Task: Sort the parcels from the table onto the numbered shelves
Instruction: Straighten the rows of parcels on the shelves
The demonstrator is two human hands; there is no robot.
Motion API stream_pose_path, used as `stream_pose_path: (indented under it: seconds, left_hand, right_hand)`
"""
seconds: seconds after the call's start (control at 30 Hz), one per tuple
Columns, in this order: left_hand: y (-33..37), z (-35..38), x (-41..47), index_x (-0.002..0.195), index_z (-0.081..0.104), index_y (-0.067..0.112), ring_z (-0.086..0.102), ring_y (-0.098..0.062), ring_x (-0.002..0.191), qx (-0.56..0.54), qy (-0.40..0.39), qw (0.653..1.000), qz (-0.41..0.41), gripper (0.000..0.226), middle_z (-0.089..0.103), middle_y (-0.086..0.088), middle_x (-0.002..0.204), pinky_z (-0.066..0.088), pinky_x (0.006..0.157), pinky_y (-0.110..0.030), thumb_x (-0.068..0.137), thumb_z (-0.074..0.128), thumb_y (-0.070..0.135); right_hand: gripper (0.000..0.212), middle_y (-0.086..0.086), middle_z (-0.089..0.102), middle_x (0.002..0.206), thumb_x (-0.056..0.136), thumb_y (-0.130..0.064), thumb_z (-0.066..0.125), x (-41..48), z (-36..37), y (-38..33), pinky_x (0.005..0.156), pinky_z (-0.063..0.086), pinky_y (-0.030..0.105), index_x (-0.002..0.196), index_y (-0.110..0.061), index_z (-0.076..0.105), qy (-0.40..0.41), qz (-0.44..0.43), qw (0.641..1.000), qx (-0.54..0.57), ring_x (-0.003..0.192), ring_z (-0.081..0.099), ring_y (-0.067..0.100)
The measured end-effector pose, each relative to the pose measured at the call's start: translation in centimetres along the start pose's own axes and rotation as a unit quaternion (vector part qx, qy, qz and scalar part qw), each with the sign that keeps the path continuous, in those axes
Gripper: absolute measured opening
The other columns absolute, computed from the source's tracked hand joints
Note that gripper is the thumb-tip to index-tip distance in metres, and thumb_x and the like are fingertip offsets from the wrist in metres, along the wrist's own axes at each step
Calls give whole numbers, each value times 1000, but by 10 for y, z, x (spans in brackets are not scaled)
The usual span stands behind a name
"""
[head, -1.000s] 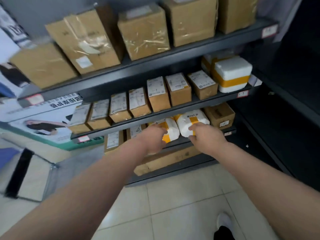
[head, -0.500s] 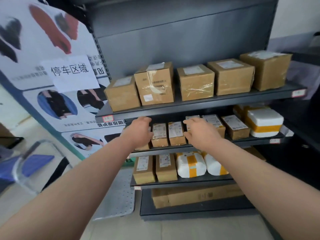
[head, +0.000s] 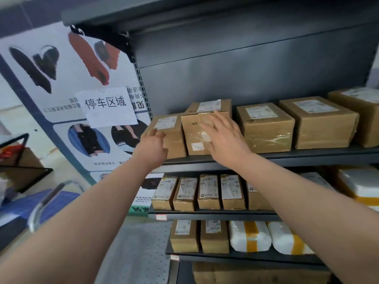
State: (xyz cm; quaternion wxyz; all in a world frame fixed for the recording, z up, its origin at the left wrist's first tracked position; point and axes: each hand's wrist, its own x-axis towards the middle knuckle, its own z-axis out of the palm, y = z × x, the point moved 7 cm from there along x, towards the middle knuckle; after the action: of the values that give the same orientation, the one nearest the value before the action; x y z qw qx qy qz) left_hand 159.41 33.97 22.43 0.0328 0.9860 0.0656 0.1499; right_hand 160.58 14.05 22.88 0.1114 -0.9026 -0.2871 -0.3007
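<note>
The taped box point(head: 192, 130) sits straight ahead of my right hand point(head: 223, 140), whose spread fingers point(head: 222, 119) lie flat on its front. My left hand point(head: 152, 146), loosely apart, is at the neighbouring box point(head: 170, 128) left of it.

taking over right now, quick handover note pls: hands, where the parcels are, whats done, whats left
Left hand: open, holds nothing, fingers at the front of the leftmost box on the upper shelf.
Right hand: open, fingers spread flat on the taped box beside it.
Elsewhere: small boxes on the middle shelf, white parcels one level lower.
Done: all these are shelved.
Left: the table is out of view, so I cannot tell what remains; those two upper boxes probably want squaring up.
</note>
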Motion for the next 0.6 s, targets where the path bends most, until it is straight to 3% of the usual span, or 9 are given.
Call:
stream_pose_path:
  seconds: [0.13, 0.27, 0.33, 0.43, 0.5, 0.6]
  left_hand:
    - [-16, 5, 25, 151, 26, 20, 22, -41, 141, 35, -15, 999, -2, 71, 21, -13, 158, 31, 111, -51, 90, 62, 27]
    - [-33, 13, 52, 154, 13, 33, 17, -46, 143, 35, -55, 998, -13, 82, 6, -12, 162, 26, 115, -54, 90, 64, 30]
    - [-41, 17, 63, 154, 9, 36, 23, -49, 139, 19, -68, 997, -26, 91, 5, -12, 161, 30, 112, -54, 87, 69, 29]
    - [-58, 26, 71, 153, 5, 41, 40, -47, 129, -37, -87, 994, -61, 104, 19, -17, 152, 39, 106, -53, 79, 77, 27]
    - [-66, 31, 73, 152, 12, 37, 50, -38, 116, -65, -101, 991, -64, 100, 33, -18, 142, 44, 101, -48, 77, 78, 28]
    - [-77, 30, 76, 148, 27, 28, 51, -26, 97, -81, -81, 992, -55, 89, 48, -15, 130, 47, 92, -40, 75, 78, 25]
  right_hand:
    - [70, 1, 8, 162, 88, -15, 56, 35, 6, 8, 117, 1, 54, 150, -27, 25, -17, 33, 998, -45, 148, -8, 27]
    - [63, -5, -2, 162, 92, -33, 56, 60, 18, 37, 113, -1, 62, 147, -43, 28, -68, 159, 985, 9, 144, -16, 43]
    - [61, -3, 3, 162, 88, -42, 61, 67, 24, 47, 116, 6, 57, 143, -45, 35, -105, 205, 970, 71, 145, -2, 44]
    - [58, 2, 35, 153, 83, -36, 71, 77, 25, 48, 109, 32, 39, 137, -38, 48, -104, 210, 963, 133, 137, 35, 26]
    - [50, -1, 44, 144, 85, -30, 71, 82, 24, 44, 102, 38, 35, 132, -37, 54, -93, 207, 960, 162, 130, 43, 22]
    - [40, -1, 44, 142, 87, -32, 68, 88, 24, 36, 101, 39, 35, 126, -39, 59, -99, 208, 956, 179, 128, 44, 22]
